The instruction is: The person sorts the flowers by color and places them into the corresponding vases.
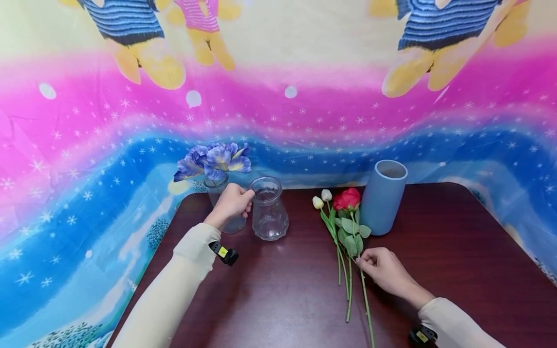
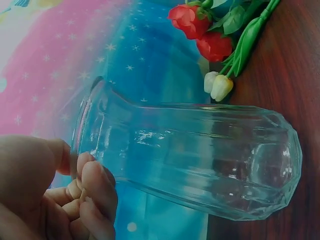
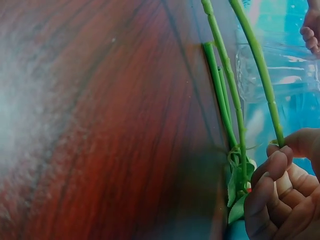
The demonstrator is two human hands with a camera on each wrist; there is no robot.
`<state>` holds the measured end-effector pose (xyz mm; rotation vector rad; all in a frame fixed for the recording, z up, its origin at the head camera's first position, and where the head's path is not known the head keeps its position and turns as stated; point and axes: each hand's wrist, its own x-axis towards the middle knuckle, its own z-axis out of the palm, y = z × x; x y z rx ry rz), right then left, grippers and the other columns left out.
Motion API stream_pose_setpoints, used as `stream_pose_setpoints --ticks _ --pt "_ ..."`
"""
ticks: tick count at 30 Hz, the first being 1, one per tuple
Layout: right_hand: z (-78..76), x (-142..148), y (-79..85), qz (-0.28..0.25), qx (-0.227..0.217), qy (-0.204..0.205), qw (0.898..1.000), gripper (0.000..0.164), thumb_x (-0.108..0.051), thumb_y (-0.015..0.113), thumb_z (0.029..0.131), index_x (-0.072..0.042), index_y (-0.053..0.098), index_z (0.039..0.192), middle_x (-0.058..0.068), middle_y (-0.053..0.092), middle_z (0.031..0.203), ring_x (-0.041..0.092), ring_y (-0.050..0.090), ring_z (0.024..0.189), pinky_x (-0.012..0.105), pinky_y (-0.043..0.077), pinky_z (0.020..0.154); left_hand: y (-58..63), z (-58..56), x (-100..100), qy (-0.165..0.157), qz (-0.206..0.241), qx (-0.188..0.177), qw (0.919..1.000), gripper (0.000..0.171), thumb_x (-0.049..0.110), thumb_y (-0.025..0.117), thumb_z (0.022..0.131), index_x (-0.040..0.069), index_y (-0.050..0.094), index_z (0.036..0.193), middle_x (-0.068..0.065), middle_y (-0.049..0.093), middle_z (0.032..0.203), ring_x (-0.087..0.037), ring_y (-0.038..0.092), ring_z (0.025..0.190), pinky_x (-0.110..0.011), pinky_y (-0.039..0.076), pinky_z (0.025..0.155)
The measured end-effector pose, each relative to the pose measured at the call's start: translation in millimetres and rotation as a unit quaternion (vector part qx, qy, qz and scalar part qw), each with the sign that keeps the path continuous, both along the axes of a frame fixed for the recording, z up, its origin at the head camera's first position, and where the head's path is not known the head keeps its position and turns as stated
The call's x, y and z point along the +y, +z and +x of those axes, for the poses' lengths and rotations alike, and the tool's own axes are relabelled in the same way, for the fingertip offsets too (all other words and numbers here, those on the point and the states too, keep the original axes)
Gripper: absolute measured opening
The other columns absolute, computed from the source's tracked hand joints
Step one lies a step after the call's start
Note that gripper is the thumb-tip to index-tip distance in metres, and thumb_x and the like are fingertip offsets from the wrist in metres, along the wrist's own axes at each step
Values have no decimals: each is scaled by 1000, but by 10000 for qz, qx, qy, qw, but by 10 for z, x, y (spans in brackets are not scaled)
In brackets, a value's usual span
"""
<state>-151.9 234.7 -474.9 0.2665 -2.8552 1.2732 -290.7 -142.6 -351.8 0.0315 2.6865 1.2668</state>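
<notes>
My left hand [image 1: 232, 200] pinches the rim of a clear glass vase [image 1: 271, 217] between thumb and fingers. In the left wrist view, the glass vase [image 2: 215, 160] has a flared lip and a faceted base. On the right, my right hand [image 1: 387, 270] pinches the green stem of a red rose [image 1: 347, 198] below its leaves. The right wrist view shows that rose stem [image 3: 260, 65] raised above the other stems. Two pale tulips [image 1: 317, 202] lie beside the rose, and a second red rose [image 2: 215, 46] shows in the left wrist view.
A blue-grey vase [image 1: 383, 203] stands just behind the roses. Blue-purple flowers [image 1: 217, 162] stand in a clear glass [image 1: 235, 224] behind my left hand. A patterned cloth [image 1: 278, 111] hangs along the back of the dark wooden table [image 1: 283, 295].
</notes>
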Motion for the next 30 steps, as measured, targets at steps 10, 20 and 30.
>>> stream_pose_setpoints --ticks 10,20,30 --pt "-21 16 -41 -89 -95 64 9999 24 -17 67 96 -10 67 73 -10 47 53 2 45 44 22 40 46 75 34 -48 -98 267 -72 9996 45 24 49 99 7 64 60 0 58 54 -14 60 45 -28 55 51" --pt "-21 6 -46 -75 -91 35 9999 24 -16 67 96 -10 67 73 -9 47 53 1 42 44 21 38 46 200 220 -65 -424 229 -16 9988 46 22 47 100 8 61 57 -1 57 53 -15 60 45 -32 59 61" --pt "-23 25 -71 -144 -166 27 9998 22 -17 67 96 -9 68 75 -7 51 53 3 46 44 22 40 46 153 535 -15 -765 -65 153 9969 45 15 47 96 9 57 53 -1 54 48 -16 58 40 -26 48 48"
